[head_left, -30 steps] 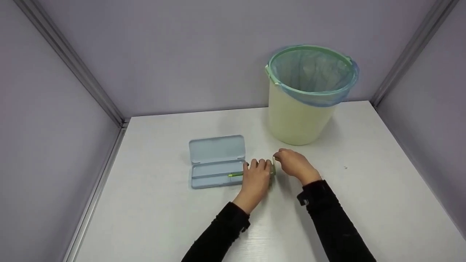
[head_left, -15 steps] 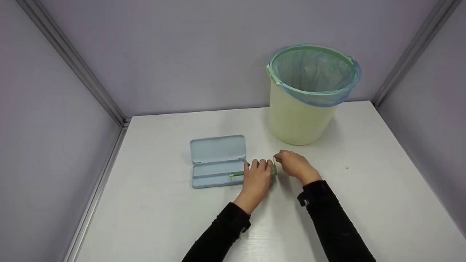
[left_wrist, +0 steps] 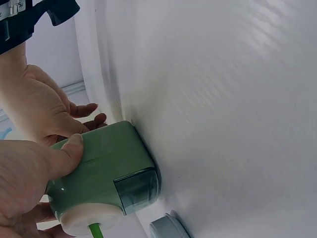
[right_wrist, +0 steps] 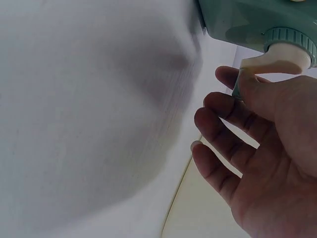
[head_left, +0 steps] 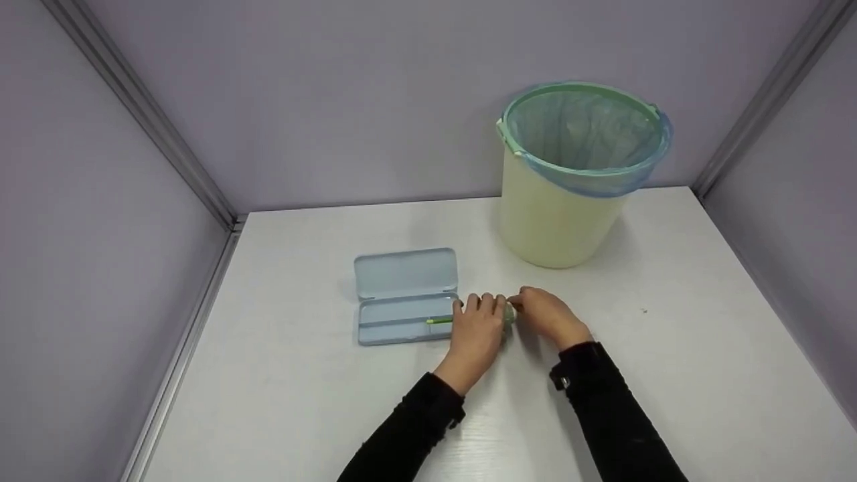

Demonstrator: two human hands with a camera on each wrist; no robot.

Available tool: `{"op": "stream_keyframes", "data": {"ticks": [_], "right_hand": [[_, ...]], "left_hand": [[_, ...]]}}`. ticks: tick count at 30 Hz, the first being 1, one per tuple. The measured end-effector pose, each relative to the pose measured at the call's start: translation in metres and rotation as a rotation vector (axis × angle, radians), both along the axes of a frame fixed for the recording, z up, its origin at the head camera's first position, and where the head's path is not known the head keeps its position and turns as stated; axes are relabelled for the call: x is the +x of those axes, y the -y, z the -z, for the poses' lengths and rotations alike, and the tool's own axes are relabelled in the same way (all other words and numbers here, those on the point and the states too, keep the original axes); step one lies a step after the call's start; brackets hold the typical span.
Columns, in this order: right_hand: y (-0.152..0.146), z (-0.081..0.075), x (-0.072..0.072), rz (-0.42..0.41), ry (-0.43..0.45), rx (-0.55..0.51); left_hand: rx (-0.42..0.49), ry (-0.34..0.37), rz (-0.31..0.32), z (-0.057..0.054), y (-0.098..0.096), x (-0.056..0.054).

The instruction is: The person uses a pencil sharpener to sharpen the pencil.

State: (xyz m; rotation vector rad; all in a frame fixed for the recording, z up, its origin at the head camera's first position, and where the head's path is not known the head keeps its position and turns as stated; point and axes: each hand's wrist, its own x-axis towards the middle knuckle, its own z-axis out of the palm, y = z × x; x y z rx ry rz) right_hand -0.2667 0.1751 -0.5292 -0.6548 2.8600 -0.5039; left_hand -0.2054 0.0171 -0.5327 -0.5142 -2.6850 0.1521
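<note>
My left hand (head_left: 477,338) grips a green crank pencil sharpener (left_wrist: 101,158), its thumb lying along the body in the left wrist view. A green pencil (left_wrist: 95,231) sticks out of the sharpener's cream-coloured front, and a dark see-through drawer (left_wrist: 137,191) sits beside that. In the head view the pencil points left over an opened light blue pencil case (head_left: 405,274). At the sharpener's other end, my right hand (head_left: 550,318) pinches the end of the cream crank handle (right_wrist: 280,59) between thumb and index finger. The remaining fingers are loosely bent. Most of the sharpener is hidden by the left hand from above.
A pale yellow bin (head_left: 562,227) with a green rim and blue liner bag stands at the back right of the white table (head_left: 301,395). A tiny dark speck (head_left: 644,310) lies on the table to the right. Pale panels enclose the sides and back.
My right hand has come down a little with the crank handle, which stood up earlier. The left hand keeps holding the sharpener. The whole view has shifted slightly.
</note>
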Motion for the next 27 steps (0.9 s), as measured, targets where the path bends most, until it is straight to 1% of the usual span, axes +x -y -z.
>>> {"op": "stream_keyframes", "data": {"ticks": [5, 7, 9, 12, 15, 18, 21, 25, 27], "right_hand": [[0.001, 0.007, 0.008, -0.011, -0.048, 0.009], [0.002, 0.01, 0.011, -0.02, -0.083, -0.002], [0.003, 0.013, 0.016, -0.02, -0.116, -0.013], [0.004, 0.016, 0.024, -0.03, -0.177, -0.021], [0.003, 0.017, 0.03, -0.023, -0.202, -0.023], [0.001, 0.017, 0.034, -0.022, -0.202, -0.027], [-0.001, 0.015, 0.037, -0.012, -0.167, -0.028], [-0.002, 0.011, 0.041, -0.033, -0.149, 0.002], [-0.002, 0.009, 0.044, -0.058, -0.148, 0.014]], "left_hand": [[0.004, -0.056, -0.006, 0.001, 0.001, 0.001], [0.006, -0.058, -0.014, 0.001, 0.002, 0.0], [0.005, -0.046, -0.022, 0.0, 0.002, -0.001], [0.002, -0.002, -0.028, -0.001, 0.002, -0.001], [-0.009, 0.041, -0.031, -0.002, 0.0, 0.0], [-0.025, 0.068, -0.038, -0.003, -0.002, 0.0], [-0.032, 0.081, -0.043, -0.004, -0.004, 0.0], [-0.019, 0.063, -0.043, -0.003, -0.004, 0.0], [-0.016, 0.05, -0.045, -0.003, -0.004, 0.001]]}}
